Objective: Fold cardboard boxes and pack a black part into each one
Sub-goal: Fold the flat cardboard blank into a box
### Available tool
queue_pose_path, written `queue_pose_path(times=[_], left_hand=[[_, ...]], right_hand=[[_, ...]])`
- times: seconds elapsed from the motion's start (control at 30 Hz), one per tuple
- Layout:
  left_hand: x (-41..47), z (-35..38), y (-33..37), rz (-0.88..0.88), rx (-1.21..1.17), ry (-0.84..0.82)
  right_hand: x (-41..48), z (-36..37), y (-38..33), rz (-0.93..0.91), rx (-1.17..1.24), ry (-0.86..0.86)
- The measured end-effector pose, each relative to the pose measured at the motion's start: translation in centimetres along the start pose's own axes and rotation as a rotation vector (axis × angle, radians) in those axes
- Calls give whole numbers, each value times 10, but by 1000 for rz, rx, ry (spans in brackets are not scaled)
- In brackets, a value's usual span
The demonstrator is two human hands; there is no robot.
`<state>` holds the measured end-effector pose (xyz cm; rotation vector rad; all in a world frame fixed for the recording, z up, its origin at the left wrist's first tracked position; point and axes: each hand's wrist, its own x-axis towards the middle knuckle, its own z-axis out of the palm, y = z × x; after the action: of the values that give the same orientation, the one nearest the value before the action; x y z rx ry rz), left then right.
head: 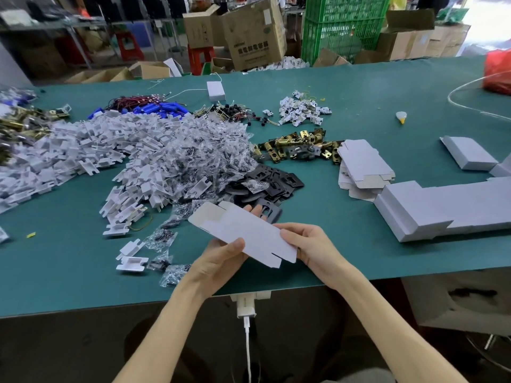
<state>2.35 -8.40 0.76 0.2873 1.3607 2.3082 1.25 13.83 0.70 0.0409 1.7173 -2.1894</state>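
- White cardboard blank (243,230), unfolded, gripped by your left hand (221,258) and right hand (309,244) over the table's near edge.
- Long axis runs far-left to near-right; black parts (265,183) lie just beyond.

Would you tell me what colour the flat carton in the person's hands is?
The flat carton is plain white, seen in the head view.

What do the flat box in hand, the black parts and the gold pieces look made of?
Flat box: thin matte white cardboard, die-cut flaps. Black parts: flat matte plates, plastic or coated metal, cannot tell. Gold pieces: shiny brass-coloured metal, it glints.
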Motion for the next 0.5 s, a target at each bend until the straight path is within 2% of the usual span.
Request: queue_pose_path(times=[0.1, 0.2, 0.3, 0.43, 0.5], left_hand=[[5, 2, 3, 2, 17, 75], [12, 3, 3, 14, -51, 191], [18, 3, 2, 25, -115, 275], [20, 2, -3, 39, -109, 309], [19, 2, -5, 44, -77, 308]], right_hand=[[1, -1, 2, -36, 5, 3], [-2, 0, 4, -96, 59, -52], [-4, 0, 7, -130, 14, -108], [-6, -1, 7, -132, -114, -172], [-6, 3, 9, -167, -159, -124]])
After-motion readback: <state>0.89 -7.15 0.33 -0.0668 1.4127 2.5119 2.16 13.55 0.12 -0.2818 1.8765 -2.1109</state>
